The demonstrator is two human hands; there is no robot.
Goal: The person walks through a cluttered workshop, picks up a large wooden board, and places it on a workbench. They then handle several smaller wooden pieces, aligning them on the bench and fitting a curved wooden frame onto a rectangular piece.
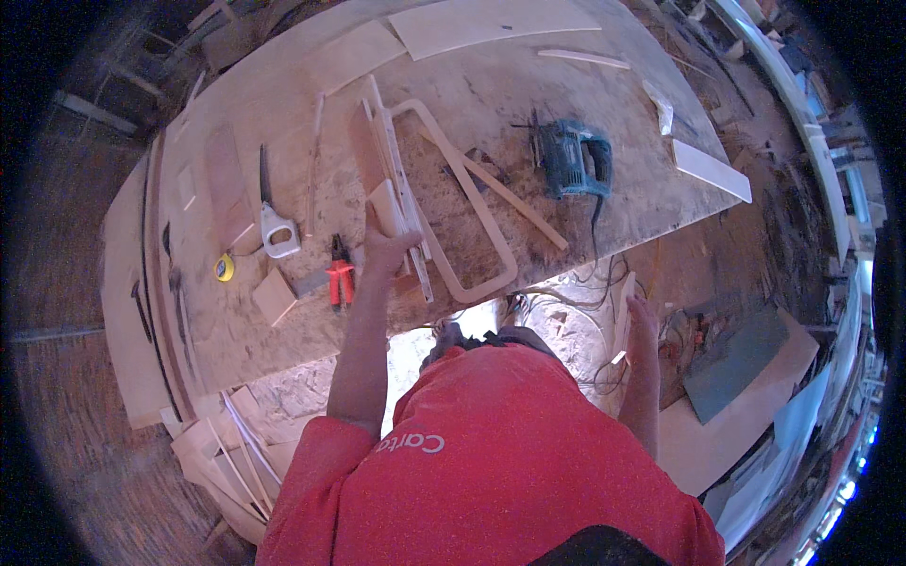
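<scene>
On the workbench (453, 104), my left hand (385, 247) is closed round a short pale wooden piece (387, 208). Long thin wooden strips (394, 156) stand or lie right beside it. Just right of them is a rounded rectangular wooden frame (491, 241), with a loose wooden stick (519, 206) lying across it. Off the bench's near edge, my right hand (644, 319) holds a narrow pale wooden strip (624, 311) upright. Red-handled pliers (340, 274) lie close to my left forearm.
A teal jigsaw (572, 158) with a trailing cord sits at the right of the bench. To the left are a handsaw (276, 231), a yellow tape measure (224, 268) and a small wood block (275, 296). Sheet offcuts (741, 363) and cables (595, 278) lie below on the right.
</scene>
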